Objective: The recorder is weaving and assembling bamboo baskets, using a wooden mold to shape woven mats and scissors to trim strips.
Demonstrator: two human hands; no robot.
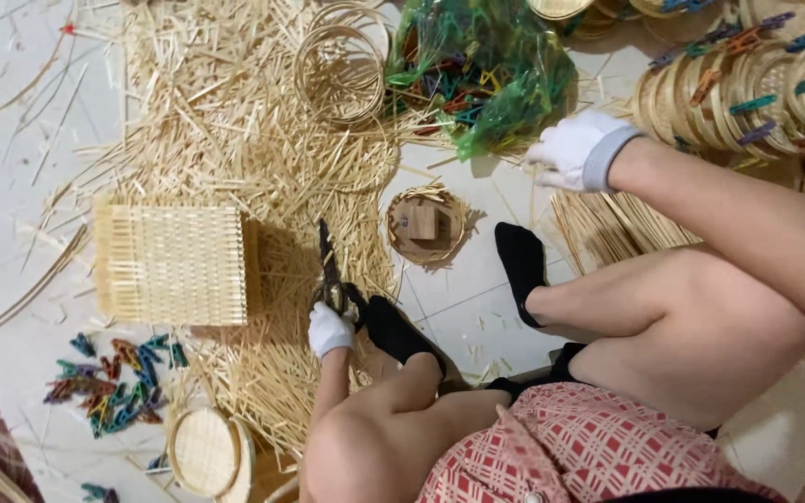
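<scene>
While the left hand (331, 328) sits closed around the handles of the dark shears (330, 265), blades pointing away from the body just left of the small round basket (426, 224), I read the cutting as paused.

Right hand (575, 149), white-gloved like the other, is up and to the right of that basket, at the lower edge of the green plastic bag (486, 65) of coloured pegs. Fingers are curled, but I can't tell whether they've pinched anything or are just touching the plastic.

My judgement: this is a fetch step, a reach for the bag with the shears parked low.

Around the basket:
- a wooden block sits inside it
- woven square mat (171, 264) well to the left, on the heap of bamboo splints (235, 112)
- loose hoops (342, 65) above-left, beside the bag
- stacked round trays (757, 93) clipped with pegs, far upper right
- loose pegs (114, 377) and one small tray (205, 452) on the floor (477, 307), lower left

Next move calls for a clean fingertip pinch through the glove; the bag is crumpled and the pegs tangled. Keep the shear tips away from the socked foot, which is touching-close.
</scene>
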